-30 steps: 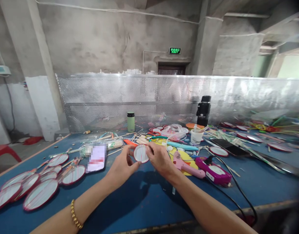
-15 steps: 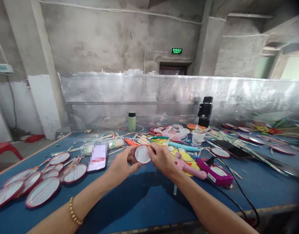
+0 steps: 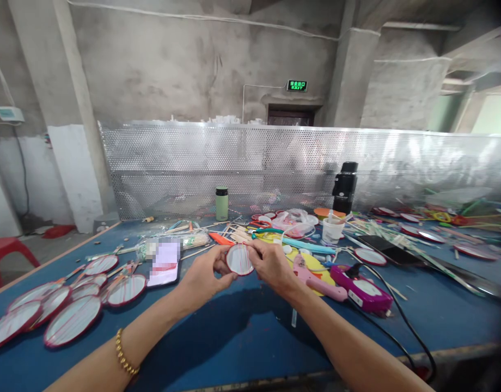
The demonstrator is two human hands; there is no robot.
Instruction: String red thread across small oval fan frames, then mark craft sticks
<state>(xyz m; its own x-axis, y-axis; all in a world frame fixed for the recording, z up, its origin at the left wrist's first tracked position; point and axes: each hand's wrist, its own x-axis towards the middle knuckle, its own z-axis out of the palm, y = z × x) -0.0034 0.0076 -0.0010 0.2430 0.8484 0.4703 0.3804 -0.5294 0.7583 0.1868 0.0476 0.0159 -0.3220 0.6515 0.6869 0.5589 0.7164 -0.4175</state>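
Both hands, left hand (image 3: 203,276) and right hand (image 3: 270,265), pinch the small red-rimmed disc (image 3: 239,259) above the blue table (image 3: 242,337); fingertip pressure is best kept on the rim, sparing the striped face

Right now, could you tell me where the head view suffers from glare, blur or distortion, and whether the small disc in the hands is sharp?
In the head view, the perforated metal screen glares brightly at right; the far right tabletop clutter smears; wide-angle bending bows the pillars; corners darken. The small red-rimmed white disc, pinched between left hand and right hand, is reasonably sharp.
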